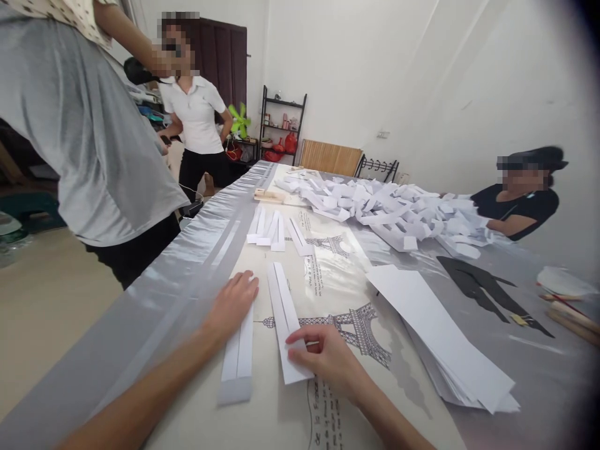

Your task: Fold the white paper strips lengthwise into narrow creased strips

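Note:
My left hand [233,304] lies flat over the upper end of a folded white paper strip [237,359] on the printed tablecloth. Its fingers are stretched out and close together. To its right, my right hand [328,356] pinches the lower right edge of another folded paper strip [284,322] between thumb and fingers. That strip slants, its far end leaning left, with a lengthwise seam down its middle. Several shorter folded paper pieces [268,230] lie farther up the cloth. A stack of white paper sheets [445,337] rests right of my right hand.
A large heap of white folded paper [375,206] covers the far table. Dark flat pieces [487,287] and wooden sticks [574,322] lie at right. One person [515,200] sits behind the heap; two others [199,119] stand at left. A shelf [281,125] stands behind.

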Motion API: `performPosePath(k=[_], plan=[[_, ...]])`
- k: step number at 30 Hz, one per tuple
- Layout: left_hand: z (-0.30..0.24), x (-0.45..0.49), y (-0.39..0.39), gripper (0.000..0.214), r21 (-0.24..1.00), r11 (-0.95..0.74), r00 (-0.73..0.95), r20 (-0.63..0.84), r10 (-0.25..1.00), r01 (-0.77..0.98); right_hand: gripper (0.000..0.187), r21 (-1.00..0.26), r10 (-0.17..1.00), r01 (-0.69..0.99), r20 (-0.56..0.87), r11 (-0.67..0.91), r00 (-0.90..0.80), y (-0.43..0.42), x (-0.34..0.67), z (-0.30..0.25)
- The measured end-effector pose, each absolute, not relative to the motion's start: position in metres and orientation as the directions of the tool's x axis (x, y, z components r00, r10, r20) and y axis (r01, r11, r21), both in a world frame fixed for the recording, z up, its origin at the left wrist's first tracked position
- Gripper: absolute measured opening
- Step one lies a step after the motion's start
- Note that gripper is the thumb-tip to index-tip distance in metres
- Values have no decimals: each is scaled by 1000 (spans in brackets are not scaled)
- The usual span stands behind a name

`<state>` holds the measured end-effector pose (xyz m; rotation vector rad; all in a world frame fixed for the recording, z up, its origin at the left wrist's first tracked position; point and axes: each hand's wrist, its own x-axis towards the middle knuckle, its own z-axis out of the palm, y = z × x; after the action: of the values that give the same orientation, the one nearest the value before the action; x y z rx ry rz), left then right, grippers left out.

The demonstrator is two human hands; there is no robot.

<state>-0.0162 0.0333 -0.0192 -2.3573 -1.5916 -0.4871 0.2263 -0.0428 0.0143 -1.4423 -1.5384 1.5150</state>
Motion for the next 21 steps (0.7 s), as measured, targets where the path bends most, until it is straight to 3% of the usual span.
performPosePath(k=[6,10,12,14,17,21], plan=[[-24,-13,24,31,146,-429,334,427,840,892,17,-928,872,318,-313,-196,-376,-53,214,11],[-29,-12,22,37,155,-442,342,432,834,883,19,-926,833,311,-339,-213,-437,-57,212,13],[-28,-12,23,35,138,-460,365,430,826,877,32,-926,785,319,-349,-204,-512,-58,217,17],[-26,-11,24,38,114,-469,387,416,823,876,55,-931,730,358,-288,-64,-619,-60,223,22],[-24,-10,23,41,83,-467,402,393,827,880,77,-828,643,454,-156,328,-750,-62,233,27],[-23,-8,22,42,70,-456,397,386,833,887,42,-495,620,521,47,696,-783,-65,235,25]])
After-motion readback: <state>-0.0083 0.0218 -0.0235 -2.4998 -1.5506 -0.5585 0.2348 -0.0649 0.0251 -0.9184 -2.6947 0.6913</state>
